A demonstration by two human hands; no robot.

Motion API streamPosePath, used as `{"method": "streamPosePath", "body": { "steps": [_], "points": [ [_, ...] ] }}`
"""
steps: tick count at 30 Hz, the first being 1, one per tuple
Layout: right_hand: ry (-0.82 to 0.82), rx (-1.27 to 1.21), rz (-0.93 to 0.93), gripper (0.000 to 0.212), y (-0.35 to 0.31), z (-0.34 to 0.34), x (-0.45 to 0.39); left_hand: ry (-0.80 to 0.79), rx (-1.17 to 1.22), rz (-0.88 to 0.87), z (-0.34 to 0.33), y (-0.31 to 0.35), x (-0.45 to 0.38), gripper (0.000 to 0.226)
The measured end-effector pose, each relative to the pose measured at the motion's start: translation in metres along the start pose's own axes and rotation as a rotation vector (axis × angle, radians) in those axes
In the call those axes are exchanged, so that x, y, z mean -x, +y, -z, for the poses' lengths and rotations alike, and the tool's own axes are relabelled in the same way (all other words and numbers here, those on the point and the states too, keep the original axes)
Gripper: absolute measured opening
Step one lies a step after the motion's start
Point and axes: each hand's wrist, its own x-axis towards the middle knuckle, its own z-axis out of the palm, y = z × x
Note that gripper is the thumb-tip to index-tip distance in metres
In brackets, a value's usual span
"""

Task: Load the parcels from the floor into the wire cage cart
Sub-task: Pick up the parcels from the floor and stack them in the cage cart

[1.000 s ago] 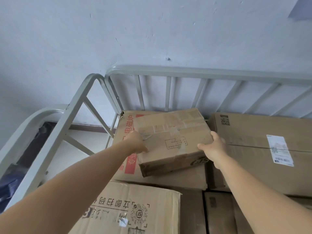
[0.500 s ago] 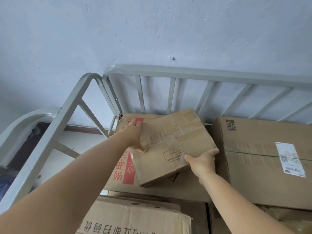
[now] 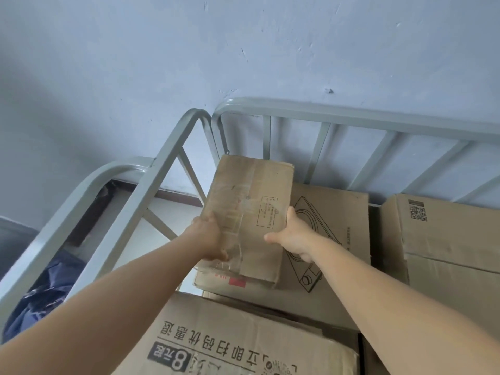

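A: What lies nearest?

B: A printed carton with large characters, packed low in the wire cage cart. Both forearms reach out over it.

A: And the hands?

B: The left hand grips the near left edge of a small taped parcel, fingers wrapped onto its face. The right hand clasps the right edge, thumb on top. Both are clamped on the parcel, one per side, which I'd judge gives control over its turning.

A: Where is the parcel itself?

B: Inside the cart, on top of the load. It is tipped up, its far end raised toward the corner rails, its near end down by the carton with the appliance drawing. Whether that end touches the carton I cannot tell.

A: Why hold it that way?

B: Probably to stand it lengthwise in the corner space, beside the labelled box on the right.

A: Further back?

B: The cart's grey rails meet at the corner, then the pale wall. Dark blue cloth lies outside the cart, left.
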Motion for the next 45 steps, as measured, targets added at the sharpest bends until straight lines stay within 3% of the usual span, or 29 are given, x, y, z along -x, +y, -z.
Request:
{"method": "streamPosePath", "body": {
  "steps": [3, 6, 9, 12, 17, 22, 27, 30, 35, 40, 45],
  "points": [
    [-0.013, 0.015, -0.007, 0.109, -0.001, 0.002, 0.002, -0.037, 0.022, -0.017, 0.006, 0.000, 0.009, 0.102],
    [-0.044, 0.000, 0.009, 0.108, -0.002, 0.004, 0.015, -0.084, 0.007, -0.083, 0.023, 0.001, 0.030, 0.061],
    [-0.102, 0.018, 0.087, 0.115, -0.005, 0.008, 0.041, -0.058, 0.054, -0.136, 0.047, 0.001, 0.065, 0.059],
    [-0.135, 0.068, 0.211, 0.099, -0.011, 0.011, 0.082, 0.042, 0.210, -0.221, 0.064, 0.000, 0.120, 0.052],
    [-0.098, 0.209, 0.441, 0.080, -0.017, 0.015, 0.160, 0.318, 0.367, -0.241, 0.058, -0.014, 0.218, 0.073],
    [-0.125, 0.395, 0.566, 0.081, -0.011, 0.002, 0.225, 0.528, 0.506, -0.086, 0.005, -0.026, 0.310, 0.084],
    [-0.166, 0.575, 0.516, 0.096, 0.003, -0.023, 0.250, 0.442, 0.594, 0.198, -0.075, -0.022, 0.359, 0.094],
    [-0.142, 0.700, 0.455, 0.107, 0.017, -0.034, 0.248, 0.371, 0.788, 0.342, -0.114, -0.010, 0.365, 0.103],
    [-0.009, 0.970, 0.387, 0.120, 0.043, -0.039, 0.248, 0.487, 1.095, 0.439, -0.136, 0.013, 0.365, 0.113],
    [0.052, 0.978, 0.360, 0.126, 0.058, -0.034, 0.256, 0.494, 1.291, 0.633, -0.159, 0.022, 0.369, 0.122],
    [0.063, 0.860, 0.321, 0.124, 0.077, -0.025, 0.269, 0.571, 1.560, 0.613, -0.179, 0.035, 0.377, 0.124]
  ]
}}
